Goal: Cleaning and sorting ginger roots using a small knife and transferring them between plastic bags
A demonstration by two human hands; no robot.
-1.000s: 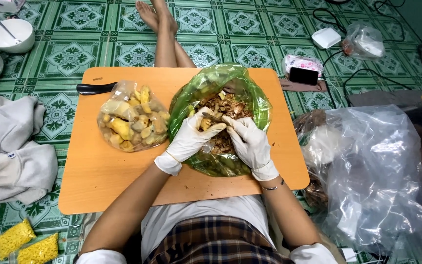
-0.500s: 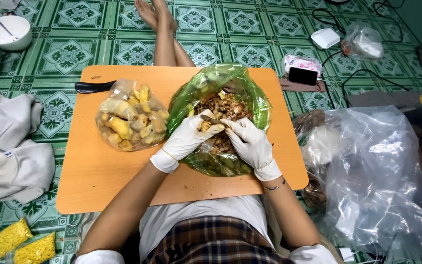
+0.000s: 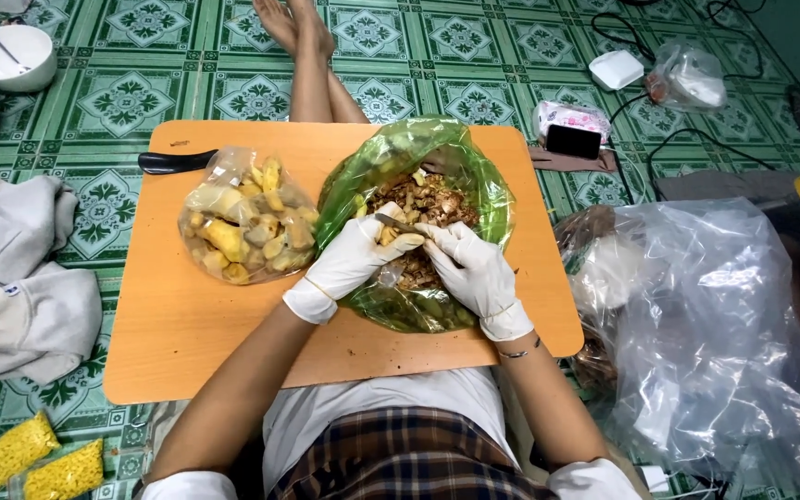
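Resting on the smooth orange counter [image 3: 187,324], a crinkled green plastic bag [image 3: 483,185] holds brown scraps. Gloved in thin white latex, the left hand [image 3: 354,259] has its fingers pinched on a small knife [image 3: 395,224]; the right hand [image 3: 469,268] grips something hidden beneath them. Both hands sit much as before. A clear bag [image 3: 243,218] of yellow pieces lies beside.

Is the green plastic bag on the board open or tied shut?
Open: the green bag's mouth is spread wide, brown scraps show inside, and both gloved hands, left hand and right hand, work over it.
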